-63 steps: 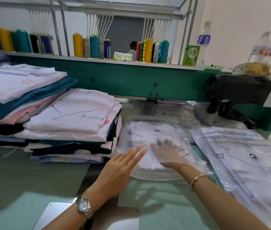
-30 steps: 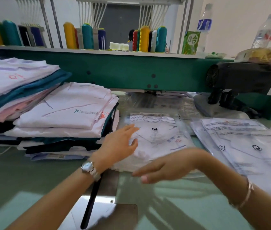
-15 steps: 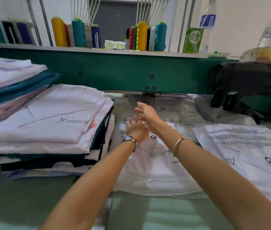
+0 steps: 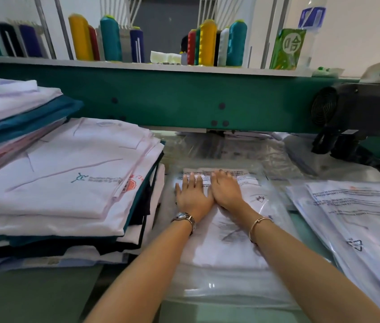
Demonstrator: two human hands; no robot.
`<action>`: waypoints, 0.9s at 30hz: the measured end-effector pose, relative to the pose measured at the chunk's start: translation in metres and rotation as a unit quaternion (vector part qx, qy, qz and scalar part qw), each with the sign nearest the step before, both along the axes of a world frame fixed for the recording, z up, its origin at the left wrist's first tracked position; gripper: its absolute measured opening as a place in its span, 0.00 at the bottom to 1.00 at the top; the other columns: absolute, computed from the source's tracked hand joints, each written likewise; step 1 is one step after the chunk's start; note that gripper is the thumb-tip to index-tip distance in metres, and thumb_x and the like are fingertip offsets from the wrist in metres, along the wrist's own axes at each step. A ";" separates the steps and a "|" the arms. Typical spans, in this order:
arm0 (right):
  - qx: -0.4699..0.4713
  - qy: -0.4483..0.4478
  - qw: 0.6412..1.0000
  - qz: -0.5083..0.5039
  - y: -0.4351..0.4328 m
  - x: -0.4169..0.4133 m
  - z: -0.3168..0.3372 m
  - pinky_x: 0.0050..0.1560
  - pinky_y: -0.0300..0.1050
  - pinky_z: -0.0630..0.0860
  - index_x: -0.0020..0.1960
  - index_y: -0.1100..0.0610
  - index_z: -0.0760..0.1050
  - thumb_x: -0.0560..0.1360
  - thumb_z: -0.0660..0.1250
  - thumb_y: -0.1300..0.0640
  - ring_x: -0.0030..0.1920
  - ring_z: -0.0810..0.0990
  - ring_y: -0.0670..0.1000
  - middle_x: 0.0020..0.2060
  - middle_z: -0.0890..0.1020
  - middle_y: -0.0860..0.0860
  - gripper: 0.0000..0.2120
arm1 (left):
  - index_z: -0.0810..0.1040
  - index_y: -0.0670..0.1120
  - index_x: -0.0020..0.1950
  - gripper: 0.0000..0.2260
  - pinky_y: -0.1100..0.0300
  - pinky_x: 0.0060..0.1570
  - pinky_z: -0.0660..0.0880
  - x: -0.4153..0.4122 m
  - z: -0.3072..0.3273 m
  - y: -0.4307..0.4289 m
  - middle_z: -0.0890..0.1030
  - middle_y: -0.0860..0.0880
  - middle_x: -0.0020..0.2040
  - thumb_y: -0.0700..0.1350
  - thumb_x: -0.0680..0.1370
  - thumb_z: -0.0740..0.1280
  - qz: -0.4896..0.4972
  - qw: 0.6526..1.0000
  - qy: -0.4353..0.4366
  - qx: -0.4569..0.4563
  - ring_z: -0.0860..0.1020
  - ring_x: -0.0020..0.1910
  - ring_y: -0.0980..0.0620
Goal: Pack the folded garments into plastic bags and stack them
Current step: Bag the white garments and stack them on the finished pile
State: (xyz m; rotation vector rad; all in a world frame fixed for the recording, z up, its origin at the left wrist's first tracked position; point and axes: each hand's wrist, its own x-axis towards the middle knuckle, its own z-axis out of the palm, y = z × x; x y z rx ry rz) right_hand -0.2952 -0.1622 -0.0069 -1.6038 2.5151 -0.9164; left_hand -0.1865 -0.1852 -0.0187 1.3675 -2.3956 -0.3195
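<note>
A white folded garment in a clear plastic bag (image 4: 226,257) lies on the green table in front of me, on top of other bagged garments. My left hand (image 4: 192,194) and my right hand (image 4: 227,191) rest flat and side by side on the bag's far end, fingers spread over the printed text. Neither hand grips anything. A tall stack of unbagged folded garments (image 4: 63,180), mostly white with dark ones lower down, stands just left of the bag. A pile of empty printed plastic bags (image 4: 356,220) lies to the right.
A second stack of white, teal and pink garments (image 4: 9,120) sits at far left. A green machine beam (image 4: 184,99) crosses behind, with thread cones (image 4: 207,43) on its shelf. A black motor unit (image 4: 356,113) hangs at right. More crumpled plastic (image 4: 231,150) lies beyond the bag.
Both hands have reached forward from the bag's near edge to its far end and now lie flat on it. The camera has moved closer and lower.
</note>
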 end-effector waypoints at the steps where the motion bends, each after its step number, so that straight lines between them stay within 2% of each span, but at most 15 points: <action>1: -0.001 0.007 1.000 -0.008 0.001 -0.003 -0.001 0.67 0.52 0.64 0.62 0.62 0.73 0.83 0.46 0.54 0.65 0.69 0.58 0.63 0.74 0.59 0.21 | 0.56 0.52 0.79 0.26 0.47 0.76 0.43 0.002 0.000 0.001 0.51 0.49 0.81 0.59 0.82 0.51 0.009 1.000 0.010 -0.003 0.47 0.79 0.47; 3: -0.010 0.007 1.000 -0.024 0.006 -0.011 -0.003 0.68 0.51 0.64 0.60 0.65 0.75 0.83 0.46 0.55 0.66 0.69 0.59 0.63 0.75 0.60 0.21 | 0.59 0.55 0.78 0.26 0.47 0.76 0.45 0.005 0.001 0.002 0.52 0.48 0.80 0.61 0.81 0.52 0.025 0.999 0.022 -0.006 0.50 0.79 0.47; 6: -0.017 0.015 0.999 -0.033 0.017 -0.023 -0.006 0.71 0.49 0.62 0.63 0.66 0.73 0.84 0.46 0.55 0.70 0.67 0.58 0.67 0.73 0.60 0.22 | 0.61 0.56 0.78 0.26 0.48 0.76 0.44 0.008 0.000 0.002 0.52 0.46 0.80 0.62 0.81 0.52 0.038 0.998 0.043 0.000 0.51 0.79 0.46; 9: -0.047 0.064 0.996 -0.045 0.032 -0.035 -0.005 0.61 0.52 0.70 0.53 0.64 0.75 0.83 0.48 0.56 0.58 0.74 0.60 0.55 0.77 0.59 0.19 | 0.61 0.55 0.78 0.26 0.49 0.76 0.44 0.008 0.000 0.000 0.51 0.44 0.80 0.62 0.82 0.51 0.041 0.998 0.053 0.018 0.50 0.79 0.45; 10: -0.048 0.079 0.994 -0.052 0.037 -0.040 -0.005 0.60 0.53 0.70 0.52 0.64 0.75 0.83 0.48 0.56 0.57 0.74 0.59 0.54 0.77 0.59 0.19 | 0.60 0.55 0.78 0.25 0.48 0.76 0.43 0.008 0.000 0.000 0.51 0.44 0.80 0.61 0.82 0.51 0.041 0.998 0.053 0.021 0.50 0.79 0.45; 14: 0.031 0.104 0.990 -0.089 0.051 -0.058 -0.008 0.69 0.54 0.64 0.67 0.62 0.70 0.83 0.47 0.53 0.68 0.68 0.60 0.67 0.72 0.59 0.21 | 0.62 0.55 0.77 0.25 0.48 0.76 0.44 0.009 -0.001 0.000 0.52 0.44 0.80 0.61 0.81 0.53 0.055 0.996 0.062 0.018 0.50 0.79 0.44; 19: 0.062 0.122 0.984 -0.116 0.066 -0.069 -0.007 0.64 0.56 0.69 0.64 0.63 0.70 0.83 0.46 0.53 0.61 0.72 0.62 0.61 0.75 0.62 0.21 | 0.62 0.55 0.77 0.25 0.48 0.76 0.42 0.008 0.003 -0.002 0.52 0.44 0.80 0.60 0.82 0.52 0.061 0.994 0.077 0.051 0.47 0.79 0.43; 21: 0.097 0.180 0.966 -0.159 0.072 -0.065 -0.005 0.61 0.55 0.70 0.63 0.63 0.71 0.82 0.46 0.53 0.58 0.74 0.62 0.58 0.76 0.63 0.21 | 0.61 0.53 0.78 0.25 0.48 0.76 0.41 0.008 0.005 -0.001 0.53 0.42 0.80 0.60 0.82 0.51 0.066 0.993 0.077 0.053 0.48 0.79 0.43; 24: 0.105 0.265 0.939 -0.191 0.075 -0.049 0.002 0.62 0.54 0.70 0.64 0.63 0.71 0.81 0.46 0.52 0.60 0.73 0.61 0.60 0.77 0.63 0.22 | 0.56 0.44 0.80 0.30 0.47 0.76 0.36 0.008 0.007 0.007 0.50 0.37 0.79 0.61 0.82 0.49 0.086 0.996 0.017 0.020 0.46 0.79 0.40; 27: 0.036 0.213 0.969 -0.121 0.066 -0.025 0.009 0.63 0.52 0.68 0.65 0.60 0.70 0.81 0.47 0.55 0.63 0.72 0.58 0.63 0.75 0.58 0.20 | 0.48 0.40 0.80 0.33 0.46 0.75 0.34 0.005 0.018 0.024 0.44 0.38 0.79 0.61 0.82 0.46 0.046 0.996 -0.069 -0.018 0.41 0.79 0.41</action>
